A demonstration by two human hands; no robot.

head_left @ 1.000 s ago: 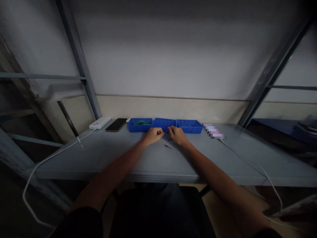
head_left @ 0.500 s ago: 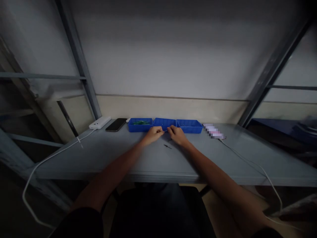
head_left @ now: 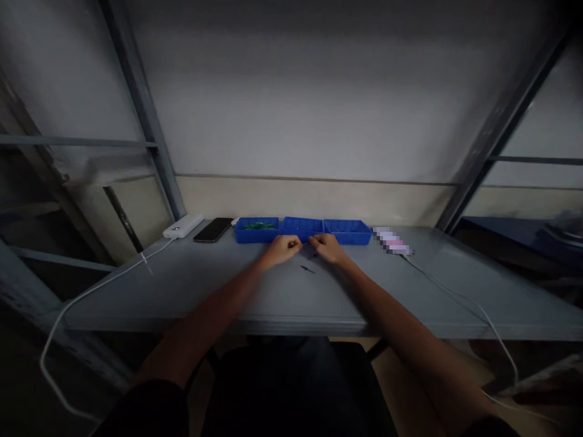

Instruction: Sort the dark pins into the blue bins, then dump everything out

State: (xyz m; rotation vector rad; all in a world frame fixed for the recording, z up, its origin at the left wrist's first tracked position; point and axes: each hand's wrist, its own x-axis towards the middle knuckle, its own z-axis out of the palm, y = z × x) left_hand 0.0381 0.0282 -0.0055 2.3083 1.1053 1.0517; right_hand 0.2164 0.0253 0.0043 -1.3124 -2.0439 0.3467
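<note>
The bins (head_left: 303, 226) are blue, the pieces (head_left: 259, 226) in one green, the small part (head_left: 308, 269) dark, the tabletop (head_left: 291, 297) grey, the box (head_left: 183, 226) white, the sleeves (head_left: 148, 406) black.

Both arms reach forward and converge, so the left hand (head_left: 282, 249) and right hand (head_left: 327, 247) face each other, fingertips near but with a narrow gap between them. The fingers of each curl inward, thumb-side tips drawn together. Behind the fingers, the wrists look nearly straight; farther back, the left forearm (head_left: 223, 300) and right forearm (head_left: 387, 303) spread apart.
</note>
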